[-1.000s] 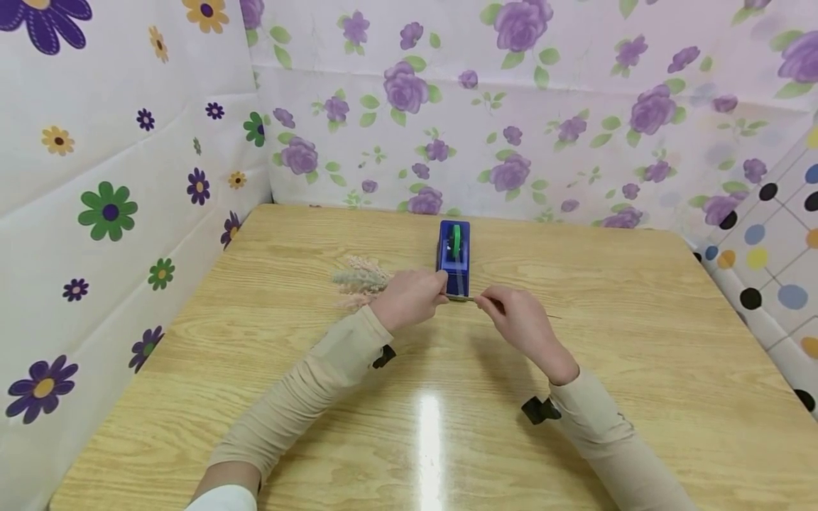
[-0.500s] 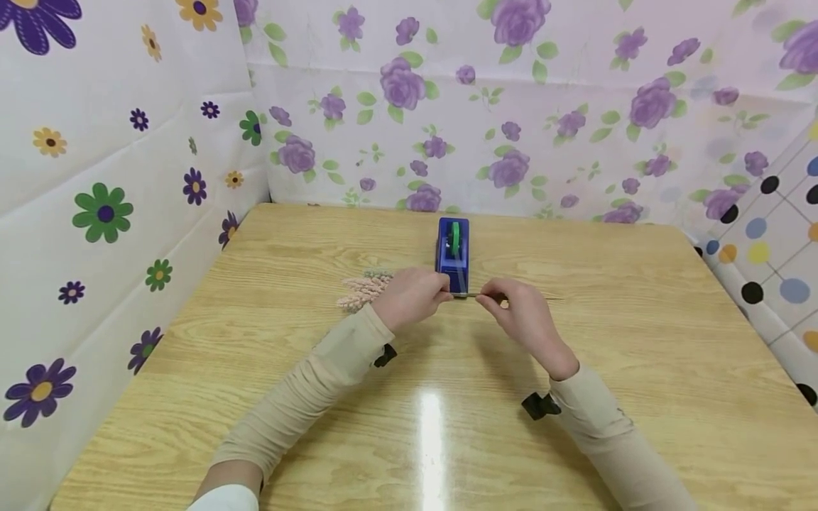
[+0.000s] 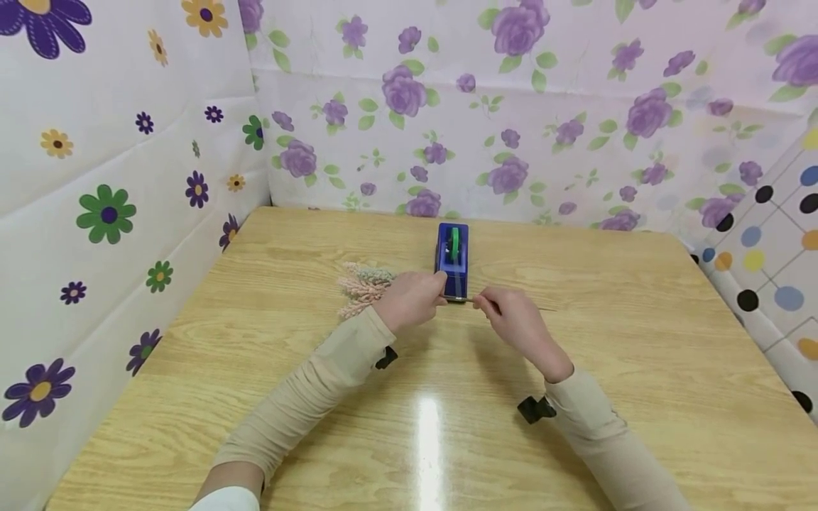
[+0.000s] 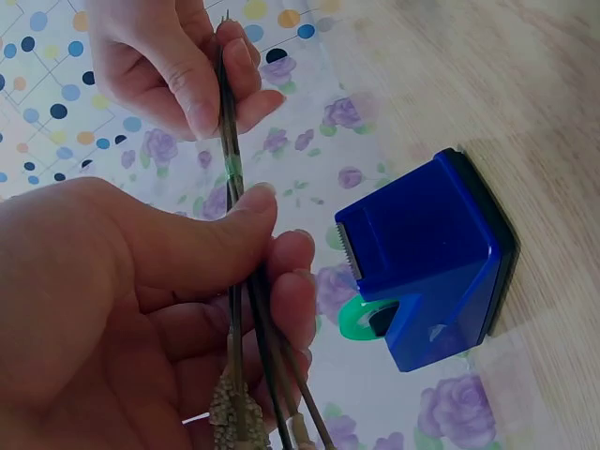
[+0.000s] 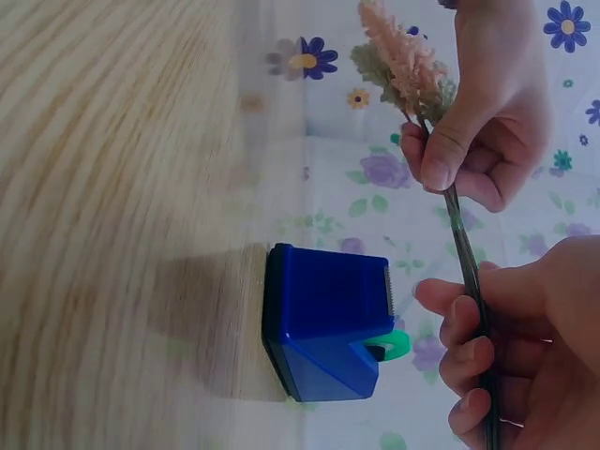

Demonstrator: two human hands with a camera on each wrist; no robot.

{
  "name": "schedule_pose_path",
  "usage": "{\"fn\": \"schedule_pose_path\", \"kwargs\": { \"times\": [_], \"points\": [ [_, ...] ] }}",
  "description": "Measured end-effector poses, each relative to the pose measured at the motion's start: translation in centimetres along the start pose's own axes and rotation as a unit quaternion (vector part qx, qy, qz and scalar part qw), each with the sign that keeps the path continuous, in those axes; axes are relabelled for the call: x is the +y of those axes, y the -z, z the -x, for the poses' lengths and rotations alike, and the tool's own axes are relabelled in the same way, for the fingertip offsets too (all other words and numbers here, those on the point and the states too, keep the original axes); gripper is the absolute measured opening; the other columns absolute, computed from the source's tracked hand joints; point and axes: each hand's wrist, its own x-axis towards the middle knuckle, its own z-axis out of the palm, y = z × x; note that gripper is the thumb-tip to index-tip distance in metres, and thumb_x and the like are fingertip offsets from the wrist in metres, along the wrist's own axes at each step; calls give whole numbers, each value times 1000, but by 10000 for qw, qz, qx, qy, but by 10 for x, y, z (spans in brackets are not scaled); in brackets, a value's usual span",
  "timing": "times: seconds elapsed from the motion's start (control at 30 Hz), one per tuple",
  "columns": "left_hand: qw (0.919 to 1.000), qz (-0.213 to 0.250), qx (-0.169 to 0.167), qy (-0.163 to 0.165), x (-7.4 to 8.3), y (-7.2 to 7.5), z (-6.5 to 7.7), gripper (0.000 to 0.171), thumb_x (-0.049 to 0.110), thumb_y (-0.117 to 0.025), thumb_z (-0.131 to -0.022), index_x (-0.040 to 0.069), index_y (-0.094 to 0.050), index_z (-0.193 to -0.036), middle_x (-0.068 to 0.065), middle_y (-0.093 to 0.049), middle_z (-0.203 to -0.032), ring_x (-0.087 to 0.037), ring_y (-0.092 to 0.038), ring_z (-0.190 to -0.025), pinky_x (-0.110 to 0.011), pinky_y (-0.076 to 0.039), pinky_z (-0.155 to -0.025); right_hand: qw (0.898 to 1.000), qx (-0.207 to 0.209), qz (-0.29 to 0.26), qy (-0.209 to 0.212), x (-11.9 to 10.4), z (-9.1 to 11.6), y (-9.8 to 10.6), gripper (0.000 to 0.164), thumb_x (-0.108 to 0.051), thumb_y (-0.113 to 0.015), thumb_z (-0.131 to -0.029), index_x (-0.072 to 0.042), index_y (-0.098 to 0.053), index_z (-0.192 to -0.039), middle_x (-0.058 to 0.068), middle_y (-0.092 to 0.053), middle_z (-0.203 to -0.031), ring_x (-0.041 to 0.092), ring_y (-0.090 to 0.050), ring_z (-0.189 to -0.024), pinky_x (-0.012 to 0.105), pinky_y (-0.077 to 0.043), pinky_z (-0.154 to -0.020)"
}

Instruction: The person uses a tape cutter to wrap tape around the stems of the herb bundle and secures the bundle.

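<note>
A bunch of pink and pale green flower sprigs (image 3: 363, 287) lies crosswise in both hands, heads to the left, thin dark stems (image 4: 231, 141) to the right. My left hand (image 3: 409, 301) pinches the stems just below the heads between thumb and fingers. Further down, my right hand (image 3: 516, 323) grips the same stems, thumb against curled fingers. Between the hands, a shiny clear band (image 4: 233, 169), which looks like tape, sits around the stems. Just beyond the bunch stands a blue tape dispenser (image 3: 453, 284) with a green tape roll (image 3: 455, 243); its toothed edge faces the stems.
The wooden table (image 3: 594, 270) spreads out on all sides of the hands. Floral cloth (image 3: 409, 142) hangs behind it, with patterned cloths at left and right. A black wrist-camera mount (image 3: 535, 409) sits under the right wrist.
The flower heads have turned about the stems: green was in front at first, then pink, and now pink lies in front with green behind. Both hands stay nearly in place; the dispenser stands still.
</note>
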Motion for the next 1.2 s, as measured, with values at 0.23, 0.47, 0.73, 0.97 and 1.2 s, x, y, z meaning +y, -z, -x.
{"fn": "schedule_pose_path", "kwargs": {
  "times": [0.23,0.47,0.73,0.97,1.2],
  "points": [
    [9991,103,310,-273,-3,1,4,17,23,-62,-96,6,-64,-95,-6,-69,-80,-16,-62,-65,-29,-52,-61,9997,203,82,126,-6,4,5,17,-17,-60,-96,-5,-72,-92,2,-61,-68,11,-44,-57,25,-37,-55],
    [9984,368,212,-362,-6,5,-1,20,24,-60,-97,8,-72,-93,-4,-72,-85,-13,-62,-68,-27,-51,-65,9987,438,137,236,-4,4,6,11,-16,-65,-93,-7,-71,-92,6,-69,-79,15,-58,-66,29,-46,-58],
    [9991,313,144,-258,-10,5,-5,13,22,-60,-97,9,-60,-99,-4,-68,-87,-15,-63,-72,-28,-52,-65,9998,157,100,70,-4,-1,5,21,-23,-59,-97,-8,-68,-86,2,-56,-62,11,-45,-53,26,-38,-52],
    [9984,523,89,-214,-11,3,-5,25,29,-55,-99,10,-71,-96,-4,-71,-83,-13,-61,-66,-26,-49,-61,9998,60,208,22,-2,-7,5,26,-22,-56,-99,-7,-71,-85,2,-56,-61,11,-37,-49,24,-30,-50],
    [9991,404,79,-127,-12,0,-6,33,33,-52,-101,9,-71,-89,-2,-65,-72,-10,-50,-59,-24,-41,-57,9995,254,161,132,-1,-7,1,21,-20,-63,-95,-5,-72,-84,4,-60,-66,12,-45,-54,26,-36,-54]
  ]
}}
